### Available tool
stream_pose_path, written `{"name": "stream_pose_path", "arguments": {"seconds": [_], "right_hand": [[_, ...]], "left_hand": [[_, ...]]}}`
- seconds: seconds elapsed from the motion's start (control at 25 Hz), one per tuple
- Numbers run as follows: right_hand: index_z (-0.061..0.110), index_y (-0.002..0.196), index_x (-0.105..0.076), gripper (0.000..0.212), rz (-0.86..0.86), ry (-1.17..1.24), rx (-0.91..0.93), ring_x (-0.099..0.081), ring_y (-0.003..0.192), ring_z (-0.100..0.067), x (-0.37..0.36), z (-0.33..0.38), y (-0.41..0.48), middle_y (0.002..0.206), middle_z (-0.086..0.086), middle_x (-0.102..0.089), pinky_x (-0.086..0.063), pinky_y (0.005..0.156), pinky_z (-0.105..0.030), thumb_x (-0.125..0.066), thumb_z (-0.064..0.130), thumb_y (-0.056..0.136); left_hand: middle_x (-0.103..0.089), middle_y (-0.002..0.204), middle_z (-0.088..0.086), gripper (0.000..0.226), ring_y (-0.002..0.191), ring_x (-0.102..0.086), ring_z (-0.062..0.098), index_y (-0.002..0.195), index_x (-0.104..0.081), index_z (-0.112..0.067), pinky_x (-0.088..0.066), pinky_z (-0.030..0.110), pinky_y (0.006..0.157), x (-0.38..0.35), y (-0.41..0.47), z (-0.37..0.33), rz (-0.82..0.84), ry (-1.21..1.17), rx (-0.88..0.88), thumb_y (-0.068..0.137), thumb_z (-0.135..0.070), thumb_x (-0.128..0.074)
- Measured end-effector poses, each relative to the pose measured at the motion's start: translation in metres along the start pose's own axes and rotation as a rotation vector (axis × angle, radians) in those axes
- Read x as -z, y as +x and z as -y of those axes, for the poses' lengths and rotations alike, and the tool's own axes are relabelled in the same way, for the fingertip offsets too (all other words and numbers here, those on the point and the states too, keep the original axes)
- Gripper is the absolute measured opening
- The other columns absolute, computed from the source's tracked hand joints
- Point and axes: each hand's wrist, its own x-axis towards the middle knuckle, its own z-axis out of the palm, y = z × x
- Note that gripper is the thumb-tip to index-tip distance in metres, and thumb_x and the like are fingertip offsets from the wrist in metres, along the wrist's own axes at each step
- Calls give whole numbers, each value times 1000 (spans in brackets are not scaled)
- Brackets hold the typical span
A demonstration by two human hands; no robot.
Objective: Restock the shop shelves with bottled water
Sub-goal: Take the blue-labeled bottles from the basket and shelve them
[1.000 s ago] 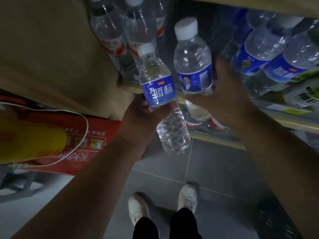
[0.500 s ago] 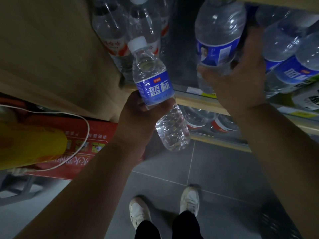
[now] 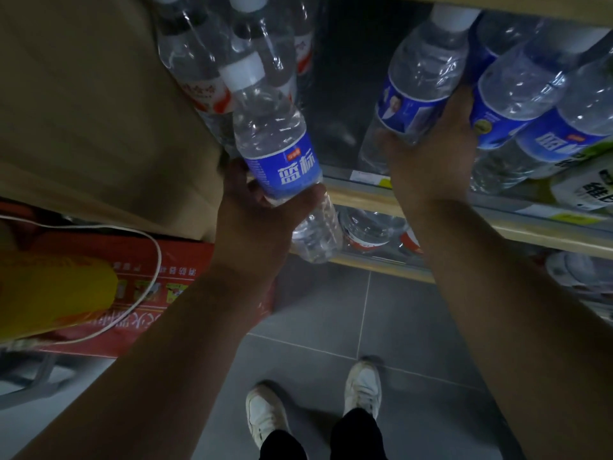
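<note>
My left hand grips a blue-labelled water bottle round its lower half, in front of the shelf edge, cap tilted up and left. My right hand holds a second blue-labelled bottle that stands on the shelf, fingers wrapped round its label. To its right stand more blue-labelled bottles in a tight row. Red-labelled bottles fill the shelf's left side. A dark gap on the shelf lies between the two held bottles.
A tan side panel bounds the shelf on the left. A lower shelf holds more bottles. On the left lie a red carton, a yellow object and a white cord. My white shoes stand on grey floor tiles.
My right hand has pushed its bottle deeper onto the shelf and set it beside the blue row. My left hand has lifted its bottle slightly up toward the shelf gap.
</note>
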Motion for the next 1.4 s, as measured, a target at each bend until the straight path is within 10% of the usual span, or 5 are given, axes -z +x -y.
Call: {"name": "stream_pose_path", "arguments": {"seconds": [0.6, 0.88, 1.08, 1.24, 1.4], "right_hand": [[14, 121, -56, 44, 31, -99, -191, -61, 106, -18, 0, -8, -19, 115, 2, -65, -49, 87, -33, -72, 26, 82], [17, 127, -52, 48, 33, -84, -213, -58, 112, -17, -2, -11, -19, 121, 4, -63, -43, 88, -27, -71, 27, 84], [18, 128, -53, 49, 22, -42, -201, -58, 113, -14, -2, -12, -20, 121, 7, -63, -45, 90, -27, -70, 26, 83], [18, 133, -49, 54, 36, -28, -174, -56, 117, -13, -3, -13, -20, 128, 6, -60, -47, 96, -33, -69, 24, 83], [16, 140, -41, 58, 88, -72, -175, -52, 123, -16, -7, -13, -17, 137, 3, -55, -37, 90, -21, -65, 22, 88]], "left_hand": [[-65, 118, 13, 85, 106, -67, 24, 126, -49, 2, -57, 49, 86, -46, 28, -27, -104, -164, -87, 55, -28, -87], [-62, 125, 9, 75, 113, -61, 16, 131, -44, 0, -52, 20, 92, -66, 34, -30, -174, -49, -171, 70, -9, -85], [-59, 133, 6, 73, 123, -56, 17, 134, -45, -8, -48, 28, 102, -73, 43, -18, -10, 191, -246, 72, -12, -83], [-59, 132, 2, 70, 117, -54, 8, 134, -45, -10, -42, -1, 83, -76, 61, -15, 82, 209, -198, 75, -11, -81], [-63, 126, 0, 64, 112, -59, 8, 131, -50, -7, -46, 5, 84, -74, 72, -15, 135, 240, -177, 76, -15, -80]]}}
